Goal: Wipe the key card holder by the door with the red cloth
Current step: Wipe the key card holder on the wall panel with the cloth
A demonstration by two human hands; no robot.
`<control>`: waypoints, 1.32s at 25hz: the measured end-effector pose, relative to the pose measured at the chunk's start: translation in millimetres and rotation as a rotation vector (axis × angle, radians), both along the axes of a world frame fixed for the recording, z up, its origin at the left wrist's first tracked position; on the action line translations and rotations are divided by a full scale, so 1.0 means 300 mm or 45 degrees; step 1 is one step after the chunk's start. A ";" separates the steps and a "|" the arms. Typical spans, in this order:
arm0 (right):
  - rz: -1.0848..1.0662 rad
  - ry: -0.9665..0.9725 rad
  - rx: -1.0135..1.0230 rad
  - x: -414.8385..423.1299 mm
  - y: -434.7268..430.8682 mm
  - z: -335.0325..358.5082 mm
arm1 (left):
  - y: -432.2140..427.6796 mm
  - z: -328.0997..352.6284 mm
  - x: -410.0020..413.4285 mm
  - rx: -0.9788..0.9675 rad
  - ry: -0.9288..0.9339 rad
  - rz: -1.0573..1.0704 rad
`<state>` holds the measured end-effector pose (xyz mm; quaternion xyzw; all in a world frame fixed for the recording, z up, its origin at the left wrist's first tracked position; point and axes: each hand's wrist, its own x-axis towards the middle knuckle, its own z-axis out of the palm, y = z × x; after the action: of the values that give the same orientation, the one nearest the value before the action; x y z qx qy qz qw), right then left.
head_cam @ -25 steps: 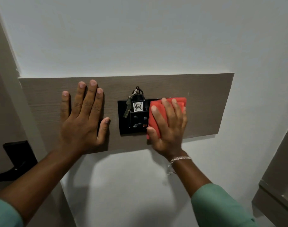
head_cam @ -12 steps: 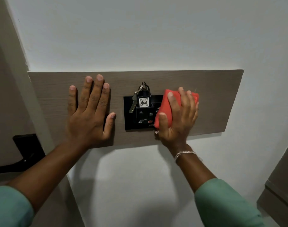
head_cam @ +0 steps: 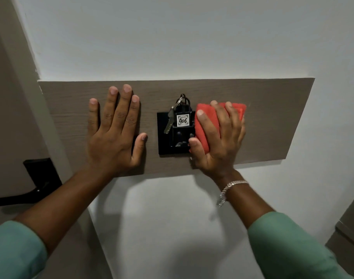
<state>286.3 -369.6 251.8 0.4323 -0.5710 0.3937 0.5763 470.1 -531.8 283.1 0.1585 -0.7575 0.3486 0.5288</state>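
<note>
The black key card holder (head_cam: pixel 164 143) is mounted on a grey-brown wooden wall panel (head_cam: pixel 272 117). A black key fob labelled 406 (head_cam: pixel 182 120) stands in it, with a metal key (head_cam: pixel 169 123) hanging on its ring. My right hand (head_cam: pixel 218 141) presses a folded red cloth (head_cam: pixel 204 125) flat against the holder's right half, hiding that side. My left hand (head_cam: pixel 113 133) lies flat on the panel to the left of the holder, fingers spread, holding nothing.
A door with a black lever handle (head_cam: pixel 41 178) is at the far left, beside the door frame (head_cam: pixel 27 57). White wall surrounds the panel. A brown cabinet edge (head_cam: pixel 349 228) shows at the lower right.
My right hand with the red cloth has slid up the holder's right side, then slightly left. My left hand has stayed flat on the panel. The camera has shifted.
</note>
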 end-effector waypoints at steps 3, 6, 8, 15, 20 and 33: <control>-0.074 0.424 0.311 -0.123 0.129 -0.005 | -0.003 0.002 0.001 -0.002 -0.001 0.004; -0.155 0.247 0.280 -0.174 0.186 -0.013 | 0.003 0.002 0.001 -0.001 0.007 0.003; -0.082 -0.076 0.036 -0.145 0.182 -0.016 | 0.001 0.003 0.001 0.003 0.008 -0.001; 0.213 -0.080 -0.135 0.109 -0.034 0.030 | -0.010 0.000 0.003 0.026 0.001 -0.030; 0.084 -0.265 -0.164 0.132 -0.075 -0.038 | -0.007 -0.009 -0.002 0.032 0.003 -0.051; 0.083 0.051 0.030 0.090 -0.084 -0.064 | -0.016 -0.007 -0.001 0.032 -0.002 -0.080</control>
<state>313.2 -394.8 232.5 0.4654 -0.5495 0.3968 0.5692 469.7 -536.6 281.2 0.1410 -0.7669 0.3223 0.5368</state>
